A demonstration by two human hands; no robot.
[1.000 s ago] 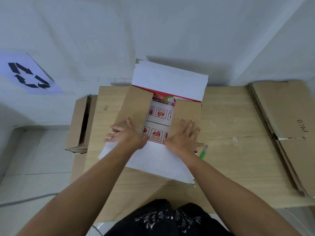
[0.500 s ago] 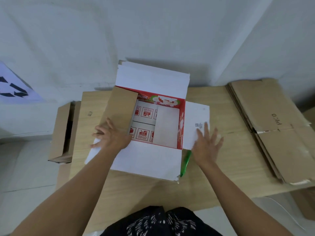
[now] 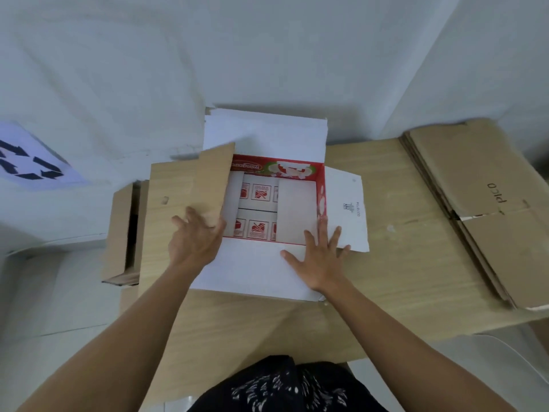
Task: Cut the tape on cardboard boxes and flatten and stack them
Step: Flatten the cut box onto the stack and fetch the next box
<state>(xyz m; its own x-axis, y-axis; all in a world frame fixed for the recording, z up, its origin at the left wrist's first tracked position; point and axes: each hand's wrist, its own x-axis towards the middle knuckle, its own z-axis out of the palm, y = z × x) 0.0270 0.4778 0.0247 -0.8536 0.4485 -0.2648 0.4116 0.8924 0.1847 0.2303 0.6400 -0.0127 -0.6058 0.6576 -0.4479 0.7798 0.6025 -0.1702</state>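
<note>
Firstly, left hand (image 3: pixel 194 242): fingers (image 3: pixel 190 214) spread and fairly straight, laid on the near end of the brown flap, thumb by its inner edge; holding nothing, slightly blurred; likely pushing the flap outward and down.
right hand (image 3: pixel 319 257): fingers (image 3: pixel 322 230) splayed wide and flat, gripping nothing; palm on the near white flap, fingertips reaching the box's near right corner; judged to be pinning that side so the box does not slide.
brown flap (image 3: pixel 214 179): tilted, leaning out over the box's left side, not yet flat on the desk.
near white flap (image 3: pixel 252 269): folded out toward the person, lying on the desk.
right white flap (image 3: pixel 346 209): folded out flat on the desk, small print showing.
far white flap (image 3: pixel 267 135): turned up against the wall.
cardboard box (image 3: pixel 276 168): mid-desk, between both hands, open at the top, red printing on the inner walls, bottom panels in place; opened but not yet flattened.
desk (image 3: pixel 401 278): wood-look top, carrying the box and the stack.
stack of flattened boxes (image 3: pixel 475 188): at the desk's right end, well apart from the box; probable destination once the box is collapsed.
brown carton (image 3: pixel 121 233): beside the desk's left edge, seemingly waiting its turn.
next step, as a guess: spreading the last flap, then freeing the bottom seam to collapse the walls.
</note>
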